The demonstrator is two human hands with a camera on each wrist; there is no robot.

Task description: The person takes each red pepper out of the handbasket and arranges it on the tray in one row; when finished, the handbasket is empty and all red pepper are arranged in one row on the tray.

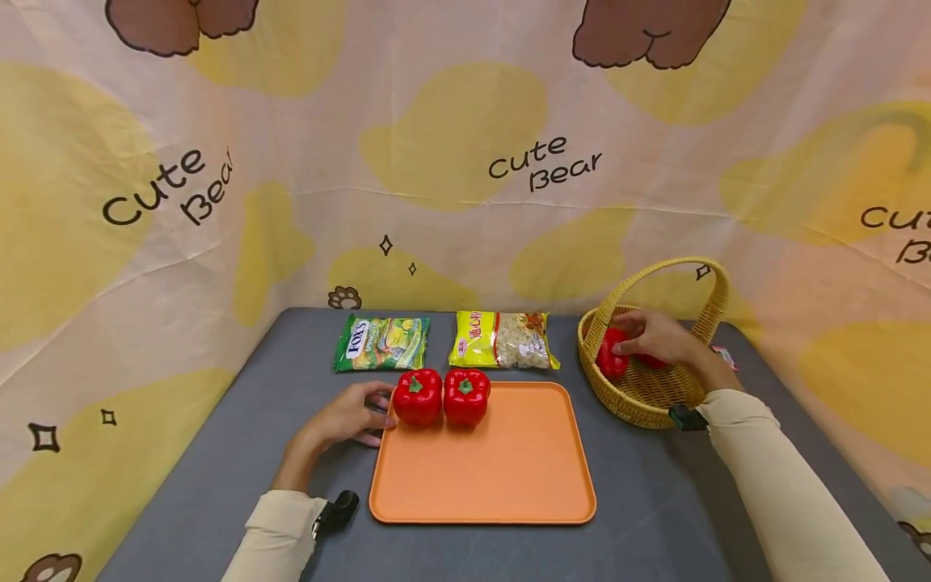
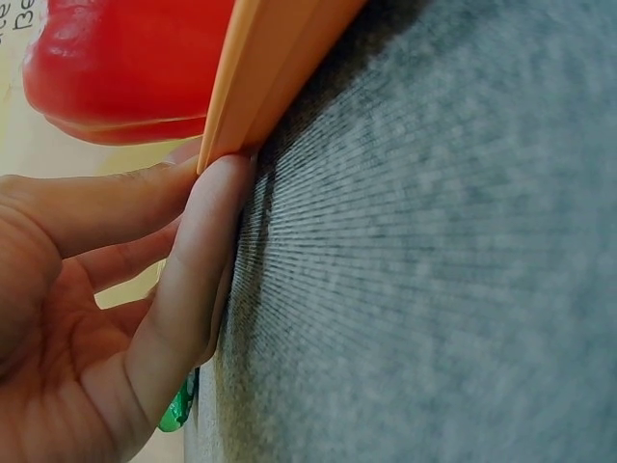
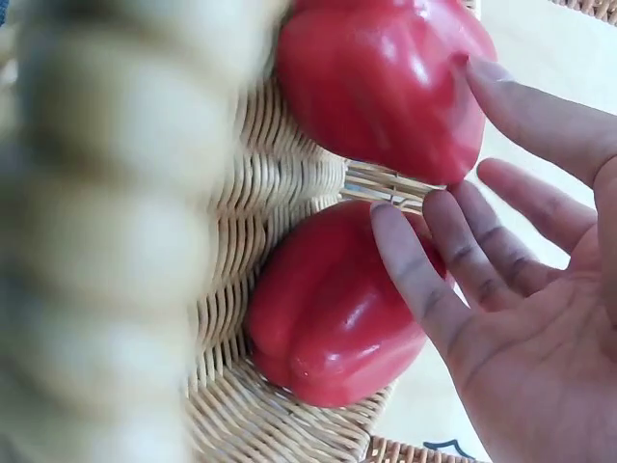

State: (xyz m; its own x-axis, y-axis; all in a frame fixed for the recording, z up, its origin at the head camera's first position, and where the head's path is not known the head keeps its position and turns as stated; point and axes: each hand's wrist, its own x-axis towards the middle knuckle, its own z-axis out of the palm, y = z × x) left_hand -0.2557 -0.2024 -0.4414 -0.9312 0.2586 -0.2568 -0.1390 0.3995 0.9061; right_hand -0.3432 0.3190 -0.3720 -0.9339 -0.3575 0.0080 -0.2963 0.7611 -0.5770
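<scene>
Your right hand [image 1: 655, 339] reaches into the wicker basket [image 1: 647, 400], grip wide, fingers spread against two red peppers [image 3: 333, 309]. Curl fully round one before lifting past the handle. Left hand [image 1: 349, 416] flat, steadying the orange tray [image 1: 483, 477].

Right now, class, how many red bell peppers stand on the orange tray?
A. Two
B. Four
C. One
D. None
A: two red peppers stand side by side at the far edge of the orange tray; the other peppers lie in the wicker basket, where the right hand reaches.
</scene>
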